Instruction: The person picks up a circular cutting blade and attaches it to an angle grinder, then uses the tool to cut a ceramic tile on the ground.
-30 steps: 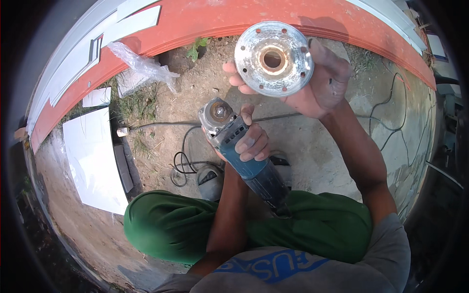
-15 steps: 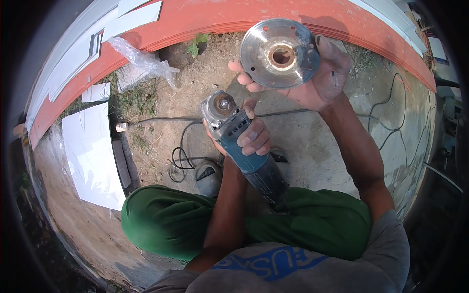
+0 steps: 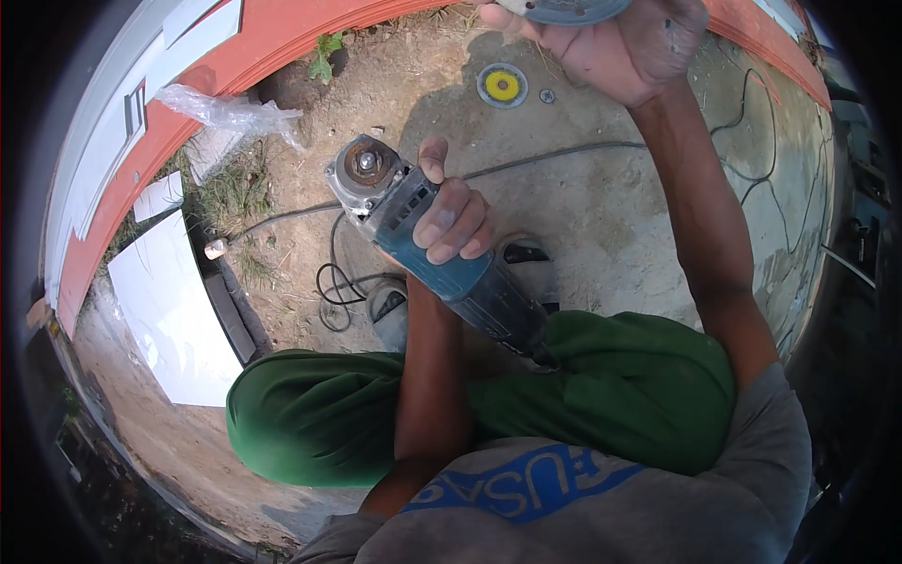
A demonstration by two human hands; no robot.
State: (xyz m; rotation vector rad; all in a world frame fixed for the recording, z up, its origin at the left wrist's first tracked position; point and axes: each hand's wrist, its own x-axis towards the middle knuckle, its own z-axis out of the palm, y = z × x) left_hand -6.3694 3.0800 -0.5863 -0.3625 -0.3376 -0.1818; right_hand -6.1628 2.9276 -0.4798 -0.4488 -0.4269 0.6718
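My left hand is closed round the body of a blue-and-black angle grinder. The grinder's head points up and to the left, and its bare spindle shows with no disc on it. At the top edge of the view my right hand grips a round metal disc, most of which is cut off by the frame. A flat disc with a yellow centre lies on the ground below it, beside a small round metal flange nut.
A dark cable crosses the ground and loops near my feet. White panels lie at the left, with crumpled clear plastic farther off. An orange-red wall base curves along the far side. My green-trousered knees are bent below the grinder.
My right hand has lifted the metal disc up and away, partly out of view. The yellow-centred disc and flange nut have come into sight. The grinder has shifted slightly left and up.
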